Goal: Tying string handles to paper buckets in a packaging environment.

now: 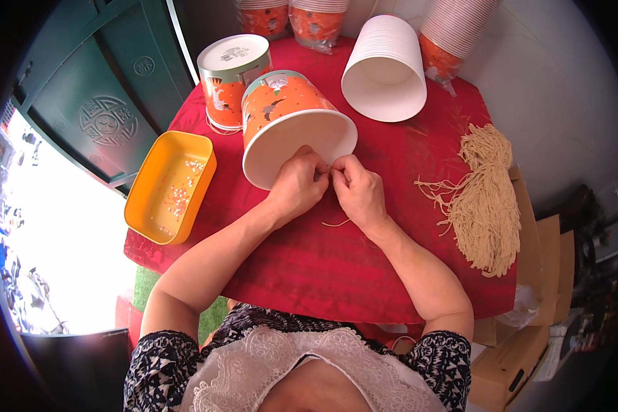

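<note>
An orange patterned paper bucket (288, 103) with a green band lies tilted on its side, its white mouth toward me. My left hand (299, 180) is closed at the lower rim, some fingers against the white inside. Close beside it, my right hand (359, 193) is pinched shut at the same rim, fingertips nearly meeting the left hand's. A thin tan cord (336, 224) shows just below my right hand; the pinched part is mostly hidden by the fingers. At the right lies a thick tied bundle of tan cords (489, 206), loose ends spreading toward the middle.
On the red-covered table (309, 275), a yellow tub (159, 185) with small pale beads stands left. Another orange bucket (230, 96) stands upside down behind. A stack of white-mouthed buckets (384, 75) lies at the back, wrapped stacks (456, 34) beyond. Cardboard boxes (515, 357) stand lower right.
</note>
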`<state>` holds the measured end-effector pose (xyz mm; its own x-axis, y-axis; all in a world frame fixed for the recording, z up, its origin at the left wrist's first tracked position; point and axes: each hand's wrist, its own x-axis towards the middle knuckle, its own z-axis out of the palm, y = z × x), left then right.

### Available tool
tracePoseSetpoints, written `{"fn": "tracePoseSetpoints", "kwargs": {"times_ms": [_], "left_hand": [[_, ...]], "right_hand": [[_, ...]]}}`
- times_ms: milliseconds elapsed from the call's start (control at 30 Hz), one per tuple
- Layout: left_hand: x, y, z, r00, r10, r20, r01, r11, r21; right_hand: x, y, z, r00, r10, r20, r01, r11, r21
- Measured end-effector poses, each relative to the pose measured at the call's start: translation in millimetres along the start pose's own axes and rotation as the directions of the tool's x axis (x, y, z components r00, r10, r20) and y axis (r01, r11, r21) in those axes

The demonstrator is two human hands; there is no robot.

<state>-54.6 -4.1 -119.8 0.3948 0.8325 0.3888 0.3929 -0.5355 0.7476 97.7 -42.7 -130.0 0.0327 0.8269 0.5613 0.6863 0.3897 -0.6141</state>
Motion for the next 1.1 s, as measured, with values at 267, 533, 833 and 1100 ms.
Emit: {"fn": "tracePoseSetpoints", "kwargs": {"times_ms": [267, 533, 833, 1100], "left_hand": [[0.6, -3.6, 1.3, 1.000, -0.026, 0.002, 0.026, 0.999, -0.020], [1.4, -3.4, -0.8, 0.999, -0.032, -0.034, 0.031, 0.999, -0.035], [2.8, -1.9, -2.3, 0.999, -0.025, -0.035, 0.023, 0.999, -0.048], [2.5, -7.4, -3.1, 0.999, 0.002, -0.032, -0.003, 1.000, -0.023]], "right_hand": [[2.4, -0.8, -4.4, 0.984, -0.175, 0.018, 0.176, 0.973, -0.147], [3.7, -2.6, -8.7, 0.943, -0.327, 0.068, 0.333, 0.914, -0.233], [2.0, 3.0, -3.9, 0.981, -0.194, 0.026, 0.195, 0.980, -0.028], [7.2, 5.1, -9.1, 0.971, 0.083, 0.226, -0.137, 0.962, 0.234]]}}
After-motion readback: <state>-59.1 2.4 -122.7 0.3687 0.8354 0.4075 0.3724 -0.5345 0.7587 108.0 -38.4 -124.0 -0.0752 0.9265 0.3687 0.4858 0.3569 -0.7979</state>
